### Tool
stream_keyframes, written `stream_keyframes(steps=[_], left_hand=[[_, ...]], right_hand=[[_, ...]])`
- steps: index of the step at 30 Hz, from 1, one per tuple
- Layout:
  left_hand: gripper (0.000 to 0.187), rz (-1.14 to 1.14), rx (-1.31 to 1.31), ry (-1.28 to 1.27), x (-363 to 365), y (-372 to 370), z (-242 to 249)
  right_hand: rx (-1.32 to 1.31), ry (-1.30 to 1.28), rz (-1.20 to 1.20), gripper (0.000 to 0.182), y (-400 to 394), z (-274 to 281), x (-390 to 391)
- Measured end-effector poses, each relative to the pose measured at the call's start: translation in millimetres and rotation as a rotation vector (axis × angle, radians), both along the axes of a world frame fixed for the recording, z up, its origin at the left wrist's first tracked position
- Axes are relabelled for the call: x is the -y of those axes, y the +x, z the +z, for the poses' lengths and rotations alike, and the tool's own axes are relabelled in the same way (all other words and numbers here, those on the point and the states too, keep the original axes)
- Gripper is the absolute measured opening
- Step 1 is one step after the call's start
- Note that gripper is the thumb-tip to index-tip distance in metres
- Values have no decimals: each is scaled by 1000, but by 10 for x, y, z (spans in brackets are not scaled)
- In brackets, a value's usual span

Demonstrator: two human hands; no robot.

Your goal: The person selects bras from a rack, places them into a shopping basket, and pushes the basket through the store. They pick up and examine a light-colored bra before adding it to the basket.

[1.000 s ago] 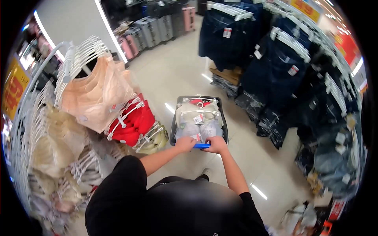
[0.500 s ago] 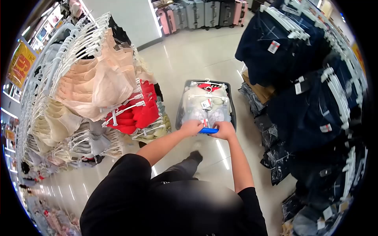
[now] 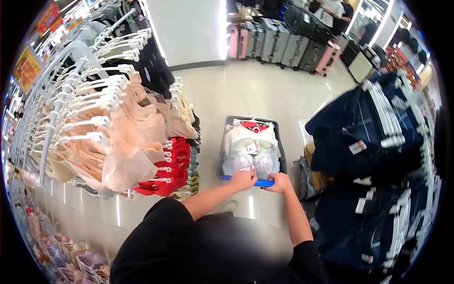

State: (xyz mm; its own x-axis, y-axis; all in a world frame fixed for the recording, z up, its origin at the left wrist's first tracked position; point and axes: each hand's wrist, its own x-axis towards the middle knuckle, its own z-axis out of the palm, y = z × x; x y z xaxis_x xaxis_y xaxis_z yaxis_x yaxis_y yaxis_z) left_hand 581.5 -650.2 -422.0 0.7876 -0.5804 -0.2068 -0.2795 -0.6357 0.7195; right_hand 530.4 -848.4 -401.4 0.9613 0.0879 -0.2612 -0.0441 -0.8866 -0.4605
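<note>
A dark grey shopping basket [image 3: 283,158] stands ahead of me at floor level, its blue handle [image 3: 263,183] toward my body. My left hand [image 3: 244,180] is closed round the handle's left part. On its right part, my right hand [image 3: 280,182] is closed too. Inside the basket lie several pale bras [image 3: 265,164] on white hangers, with red-and-white price tags. A red garment [image 3: 249,126] shows at the far end. Whether the basket has wheels is hidden.
At left, a rack holds peach bras [image 3: 127,128] and red bras [image 3: 176,165] on hangers. Dark blue trousers [image 3: 340,128] hang along the right. Several suitcases [image 3: 276,42] line the back beside a white pillar [image 3: 187,31]. Pale tiled floor [image 3: 208,94] runs between.
I have moved forward along the aisle with the basket. The suitcases show more fully, and the racks have slid back past me. Both hands remain on the handle.
</note>
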Motion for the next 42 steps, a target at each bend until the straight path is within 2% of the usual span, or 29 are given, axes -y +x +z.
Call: stream_keyframes(steps=[4,16,18,20,21,22,24,28,31,34,38,42], left_hand=[[27,93,-15,11,212,413,9],[30,327,-47,42,579,1727,-62],[40,363,122,-20,636,2010,-323],[52,431,27,44,688,2220,-287],[57,463,67,19,723,2295,-212],[54,462,23,103,752,2367,-162],[29,528,34,164,871,2463,88],[31,577,25,148,959,2716,124],[32,653,-29,169,987,2997,72],[32,707,107,217,1028,3333,72],[35,789,90,223,982,3764,98],[34,862,80,168,874,4294,117]], right_hand=[[-21,-26,55,39,558,65,206],[13,41,290,38,2300,-188,623],[64,49,348,38,2655,-301,754],[140,57,436,41,2939,-306,805],[135,70,458,41,3069,-267,829],[127,106,483,42,3167,-228,844],[49,197,450,39,3328,-43,898],[77,353,563,35,3778,-41,1055],[82,295,575,33,4114,9,1018],[19,318,667,34,4598,28,1004],[-41,319,723,35,5194,-7,865],[80,268,765,36,5822,-165,672]])
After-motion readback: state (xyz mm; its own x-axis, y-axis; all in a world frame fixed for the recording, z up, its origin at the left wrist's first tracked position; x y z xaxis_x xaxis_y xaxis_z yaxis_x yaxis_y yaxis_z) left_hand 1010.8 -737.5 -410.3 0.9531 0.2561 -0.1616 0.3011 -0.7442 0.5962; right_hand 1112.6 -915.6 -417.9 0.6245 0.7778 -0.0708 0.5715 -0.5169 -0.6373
